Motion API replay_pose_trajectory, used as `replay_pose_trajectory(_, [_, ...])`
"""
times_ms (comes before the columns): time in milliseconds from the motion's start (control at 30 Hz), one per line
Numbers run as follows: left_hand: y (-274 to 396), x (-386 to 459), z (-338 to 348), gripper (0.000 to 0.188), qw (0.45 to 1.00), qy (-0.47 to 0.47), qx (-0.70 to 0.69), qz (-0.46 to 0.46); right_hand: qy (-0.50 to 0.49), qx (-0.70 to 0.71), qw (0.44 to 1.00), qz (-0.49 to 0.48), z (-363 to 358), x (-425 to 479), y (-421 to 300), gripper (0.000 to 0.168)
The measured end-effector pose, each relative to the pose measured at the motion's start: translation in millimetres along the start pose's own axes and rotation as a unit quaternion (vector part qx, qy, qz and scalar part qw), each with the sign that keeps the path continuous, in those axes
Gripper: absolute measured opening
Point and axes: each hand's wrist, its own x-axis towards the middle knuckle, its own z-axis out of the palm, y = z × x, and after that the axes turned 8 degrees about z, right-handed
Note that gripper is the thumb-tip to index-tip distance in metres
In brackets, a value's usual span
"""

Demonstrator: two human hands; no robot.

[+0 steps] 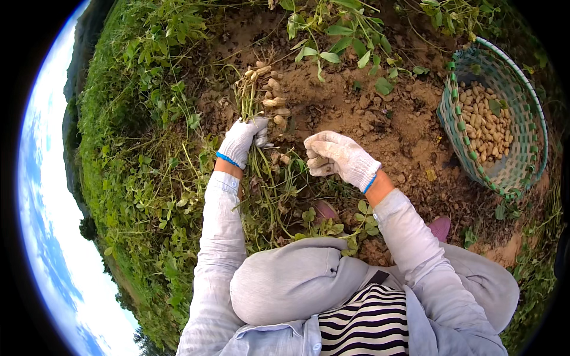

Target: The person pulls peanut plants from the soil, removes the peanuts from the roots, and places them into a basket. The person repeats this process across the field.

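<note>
My left hand (245, 138), in a white knit glove with a blue cuff edge, grips the stems of an uprooted peanut plant (248, 95). Its roots and a cluster of peanut pods (276, 100) stick up beyond the fist, and leafy stems hang down below it. To the right, my right hand (336, 155) wears a matching glove, soiled at the fingers. Its fingers are curled, and whether anything lies inside them is hidden. A green and white woven basket (519, 171) stands at the right, with loose peanuts (483, 120) in its bottom.
Brown crumbly soil (356, 107) lies between the hands and the basket. Dense green plants (133, 178) grow on the left, and leafy stems (352, 40) hang over the soil at the top. My bent knees and a pink shoe (440, 228) are below the basket.
</note>
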Motion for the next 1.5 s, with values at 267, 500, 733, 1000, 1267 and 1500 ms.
replay_pose_trajectory(267, [34,-28,41,0.030,0.997,-0.076,0.023,0.009,-0.054,-0.225,0.971,0.058,24,8,14,0.050])
replay_pose_trajectory(500, [19,-23,51,0.022,0.999,0.002,0.051,-0.017,-0.013,-0.436,0.894,0.101,30,0,10,0.042])
replay_pose_trajectory(733, [-41,9,19,0.030,0.947,0.158,0.278,-0.032,-0.092,-0.246,0.956,0.128,50,-19,22,0.031])
replay_pose_trajectory(1000, [-4,-38,31,0.021,0.996,0.084,-0.011,0.035,-0.227,0.308,0.828,-0.409,-96,-111,-109,0.037])
replay_pose_trajectory(1267, [10,-67,76,0.036,0.944,0.101,0.292,0.117,-0.290,0.389,0.808,-0.335,-95,-72,-81,0.046])
replay_pose_trajectory(1500, [18,-76,127,0.040,0.957,-0.048,0.278,0.061,0.093,0.249,0.958,-0.112,-55,-5,-20,0.059])
